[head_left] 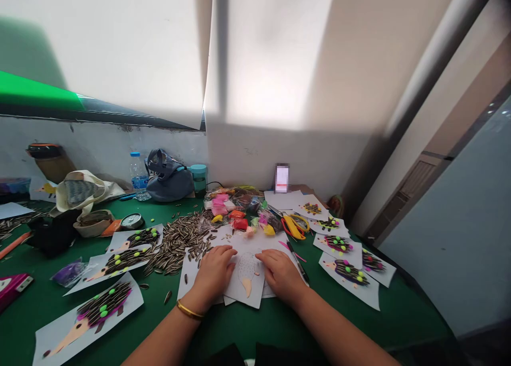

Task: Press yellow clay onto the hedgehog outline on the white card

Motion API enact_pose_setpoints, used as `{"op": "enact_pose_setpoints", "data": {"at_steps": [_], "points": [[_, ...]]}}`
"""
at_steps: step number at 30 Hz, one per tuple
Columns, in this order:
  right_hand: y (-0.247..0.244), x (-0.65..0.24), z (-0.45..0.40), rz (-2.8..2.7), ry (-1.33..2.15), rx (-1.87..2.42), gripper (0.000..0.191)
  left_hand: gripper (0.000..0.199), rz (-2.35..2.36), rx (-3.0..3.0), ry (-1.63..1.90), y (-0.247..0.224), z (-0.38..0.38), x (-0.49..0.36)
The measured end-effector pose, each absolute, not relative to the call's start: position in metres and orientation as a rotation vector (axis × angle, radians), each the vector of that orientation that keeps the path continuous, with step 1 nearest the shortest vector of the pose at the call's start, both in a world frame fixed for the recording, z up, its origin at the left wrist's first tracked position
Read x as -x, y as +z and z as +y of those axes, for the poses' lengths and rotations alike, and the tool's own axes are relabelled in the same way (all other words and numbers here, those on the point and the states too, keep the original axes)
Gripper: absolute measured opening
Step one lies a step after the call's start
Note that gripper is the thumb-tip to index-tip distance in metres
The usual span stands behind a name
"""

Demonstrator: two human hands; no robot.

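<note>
Left hand (215,270) and right hand (281,273) rest palm down, fingers loosely extended, at opposite sides of the paper (254,290); the hedgehog drawing (246,265) has its long axis near-to-far, snout (247,287) pointing nearward; seeds (175,243) lie left, scissors (294,227) beyond right

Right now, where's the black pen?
In the head view, the black pen lies right of centre on the table, just to the right of the right hand and nearer you than the yellow-handled scissors.
</note>
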State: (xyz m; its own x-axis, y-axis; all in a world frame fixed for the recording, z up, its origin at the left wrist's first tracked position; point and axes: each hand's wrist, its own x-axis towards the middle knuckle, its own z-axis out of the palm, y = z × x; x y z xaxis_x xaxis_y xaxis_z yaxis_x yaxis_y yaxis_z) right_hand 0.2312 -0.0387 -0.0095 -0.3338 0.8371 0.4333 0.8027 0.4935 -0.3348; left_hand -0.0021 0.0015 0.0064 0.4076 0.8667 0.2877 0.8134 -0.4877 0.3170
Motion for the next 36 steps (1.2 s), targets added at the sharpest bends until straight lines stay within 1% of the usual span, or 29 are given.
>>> {"op": "enact_pose_setpoints", "data": {"at_steps": [4, 11, 13, 17, 19, 24, 36], "points": [[-0.011, -0.23, -0.039, -2.238, 0.145, 1.372, 0.05, 0.031, 1.467, -2.522, 0.685, 0.006, 0.002, 0.002], [-0.001, -0.226, -0.044, -2.205, 0.058, 1.523, 0.041, 0.027, 1.364, -2.515, 0.748, 0.009, 0.002, 0.001], [0.0, -0.226, -0.044, -2.203, 0.06, 1.525, 0.041, 0.032, 1.298, -2.532, 0.729, 0.009, 0.0, 0.001], [-0.002, -0.227, -0.043, -2.205, 0.062, 1.511, 0.041, 0.058, 1.222, -2.576, 0.59, 0.007, -0.005, 0.0], [-0.003, -0.227, -0.042, -2.207, 0.054, 1.508, 0.04, 0.065, 1.239, -2.582, 0.52, 0.006, -0.006, 0.001], [-0.007, -0.228, -0.04, -2.189, 0.035, 1.487, 0.04, 0.065, 1.293, -2.56, 0.448, 0.005, -0.005, 0.001], [-0.009, -0.229, -0.039, -2.121, 0.088, 1.473, 0.046, 0.068, 1.41, -2.517, 0.382, 0.011, -0.004, 0.002]]}}
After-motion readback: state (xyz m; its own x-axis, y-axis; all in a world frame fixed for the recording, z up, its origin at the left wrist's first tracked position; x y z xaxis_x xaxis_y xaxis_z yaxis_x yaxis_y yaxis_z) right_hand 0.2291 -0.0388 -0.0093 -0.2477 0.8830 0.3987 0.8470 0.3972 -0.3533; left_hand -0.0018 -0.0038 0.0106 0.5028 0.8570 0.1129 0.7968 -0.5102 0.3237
